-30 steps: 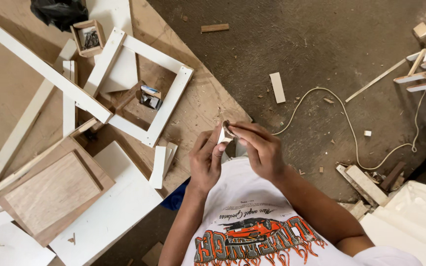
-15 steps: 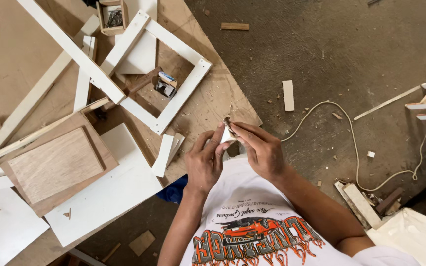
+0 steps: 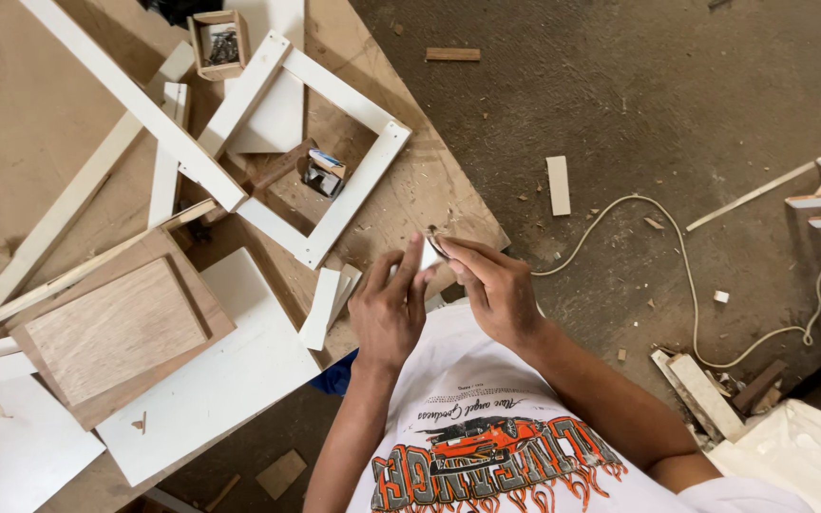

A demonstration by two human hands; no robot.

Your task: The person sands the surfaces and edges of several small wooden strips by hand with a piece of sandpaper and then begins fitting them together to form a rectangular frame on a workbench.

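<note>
Cluttered workbench [image 3: 68, 133], both hands' fingers [image 3: 401, 275] clamped on a small white piece [image 3: 429, 256], mostly hidden, its kind unclear.

The plywood counter [image 3: 30, 123] carries a white frame [image 3: 320, 142], white boards, a wood panel [image 3: 116, 328] and a small box [image 3: 219, 43] (contents unclear); the floor [image 3: 677, 95] holds offcuts and a cable [image 3: 686, 275].

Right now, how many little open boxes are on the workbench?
2. One cardboard box sits at the bench's far edge; a smaller box lies inside the white frame. Others may be hidden under boards.
</note>
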